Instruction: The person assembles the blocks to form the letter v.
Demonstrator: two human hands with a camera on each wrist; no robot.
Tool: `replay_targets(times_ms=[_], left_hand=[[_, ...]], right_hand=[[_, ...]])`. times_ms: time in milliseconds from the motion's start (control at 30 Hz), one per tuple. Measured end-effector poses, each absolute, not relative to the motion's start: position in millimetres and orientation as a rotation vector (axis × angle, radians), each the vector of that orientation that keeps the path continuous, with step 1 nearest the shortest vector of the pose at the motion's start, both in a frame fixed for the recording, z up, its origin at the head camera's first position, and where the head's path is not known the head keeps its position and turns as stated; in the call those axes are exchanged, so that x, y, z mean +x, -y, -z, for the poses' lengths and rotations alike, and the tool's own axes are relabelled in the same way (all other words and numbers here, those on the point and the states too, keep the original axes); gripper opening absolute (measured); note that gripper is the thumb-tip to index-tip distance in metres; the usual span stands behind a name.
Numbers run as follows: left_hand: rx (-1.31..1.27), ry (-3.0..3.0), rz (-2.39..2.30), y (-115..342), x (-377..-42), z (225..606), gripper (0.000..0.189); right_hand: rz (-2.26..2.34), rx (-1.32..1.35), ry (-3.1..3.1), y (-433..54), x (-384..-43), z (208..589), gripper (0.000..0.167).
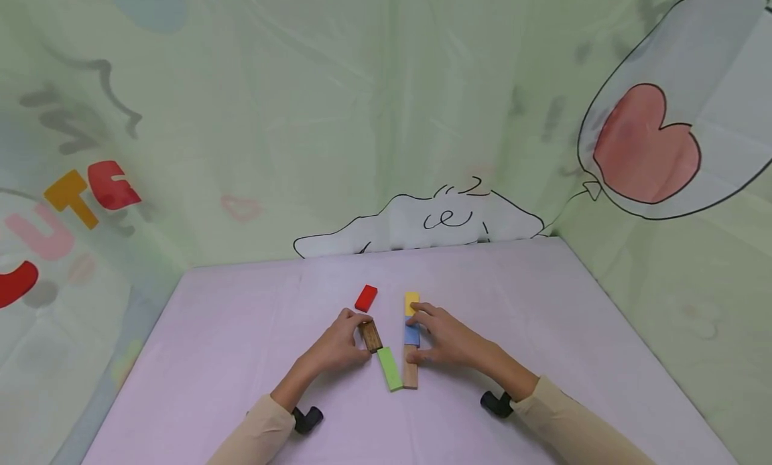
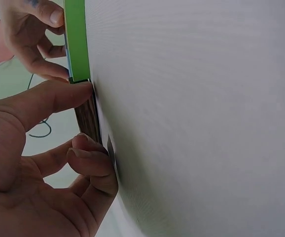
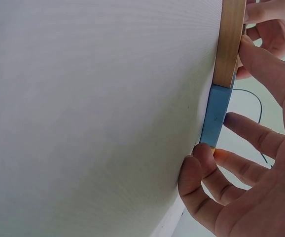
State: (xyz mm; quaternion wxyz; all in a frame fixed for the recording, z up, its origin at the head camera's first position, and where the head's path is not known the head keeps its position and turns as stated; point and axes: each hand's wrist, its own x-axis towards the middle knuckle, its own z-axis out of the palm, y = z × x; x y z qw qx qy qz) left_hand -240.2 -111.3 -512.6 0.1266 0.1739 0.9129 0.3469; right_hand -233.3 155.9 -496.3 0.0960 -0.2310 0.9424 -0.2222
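Observation:
My left hand (image 1: pixel 342 341) pinches a dark brown wooden block (image 1: pixel 370 337) end to end, thumb at the near end and fingers at the far end. That block lies end to end with a green block (image 1: pixel 390 369), which slants toward me. On the other side, my right hand (image 1: pixel 449 338) rests its fingertips along a straight row: a yellow block (image 1: pixel 411 298), a blue block (image 3: pixel 215 116) and a light wooden block (image 3: pixel 230 44). Its thumb touches the light wooden block; its other fingers lie at the blue and yellow ones. The two rows meet at their near ends, forming a narrow V.
A red block (image 1: pixel 366 298) lies apart, just beyond the dark brown one. Everything lies on a pale lilac table cover (image 1: pixel 512 304). Behind and beside the table hangs a light green printed sheet (image 1: pixel 338 116). Black wrist devices (image 1: pixel 307 420) show below both hands.

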Motion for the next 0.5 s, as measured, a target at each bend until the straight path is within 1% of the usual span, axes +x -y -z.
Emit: replay_targets(times_ms=[500], left_hand=[[0.475,-2.654,-1.022,112.0,-239.3,513.5,0.067]], right_hand=[[0.663,-0.680,-2.788,-155.8,-234.2,498.1,0.065]])
